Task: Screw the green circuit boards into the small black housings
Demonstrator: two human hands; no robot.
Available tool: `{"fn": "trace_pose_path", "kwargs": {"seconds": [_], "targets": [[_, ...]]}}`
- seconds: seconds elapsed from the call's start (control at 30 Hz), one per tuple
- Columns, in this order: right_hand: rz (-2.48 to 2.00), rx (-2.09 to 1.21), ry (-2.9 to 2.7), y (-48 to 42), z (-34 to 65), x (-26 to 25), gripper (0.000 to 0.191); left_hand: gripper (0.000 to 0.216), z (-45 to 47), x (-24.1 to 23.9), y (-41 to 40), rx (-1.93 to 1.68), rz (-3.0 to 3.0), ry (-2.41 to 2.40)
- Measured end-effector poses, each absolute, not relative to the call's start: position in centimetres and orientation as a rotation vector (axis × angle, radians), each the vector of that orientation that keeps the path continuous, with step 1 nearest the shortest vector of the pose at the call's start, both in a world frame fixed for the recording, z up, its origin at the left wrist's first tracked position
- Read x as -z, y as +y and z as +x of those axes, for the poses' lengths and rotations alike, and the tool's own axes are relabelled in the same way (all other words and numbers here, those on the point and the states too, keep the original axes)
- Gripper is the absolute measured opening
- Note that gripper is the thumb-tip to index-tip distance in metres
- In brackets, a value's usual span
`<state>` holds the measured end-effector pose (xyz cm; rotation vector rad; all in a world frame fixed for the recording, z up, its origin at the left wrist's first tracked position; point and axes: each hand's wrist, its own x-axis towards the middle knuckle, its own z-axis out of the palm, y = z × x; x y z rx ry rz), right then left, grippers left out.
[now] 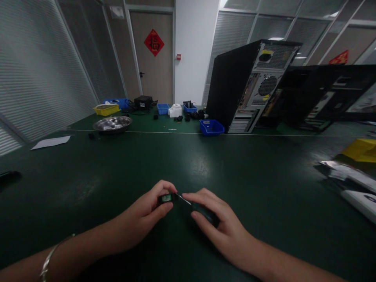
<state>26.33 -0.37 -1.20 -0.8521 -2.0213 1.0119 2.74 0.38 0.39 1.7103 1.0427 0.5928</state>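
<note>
Between the thumb and fingers of my left hand (149, 207) is a small black part with a green circuit board (167, 198) showing on its near face; its exact kind is too small to make out. My right hand (216, 217) is wrapped round the dark handle of a screwdriver (204, 212). The thin metal shaft points left, and its tip meets the right end of the small part. Both hands are low over the green tabletop (194, 164), near the middle of the view.
Farther back stand a steel bowl (112, 123), a blue tray (211, 128), a yellow tray (107, 109) and a white plastic piece (175, 110). A black computer tower (235, 78) rises at the back right. Paper (51, 142) lies at left, a white device (360, 201) at right.
</note>
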Motion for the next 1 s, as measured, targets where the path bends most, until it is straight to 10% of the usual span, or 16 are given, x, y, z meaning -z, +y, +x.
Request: {"fn": "trace_pose_path", "kwargs": {"seconds": [1.0], "targets": [[-0.835,-0.998,-2.015,-0.65,26.09,1.26,0.036,0.018,2.5,-0.1,0.46,-0.764,2.044,1.022]]}}
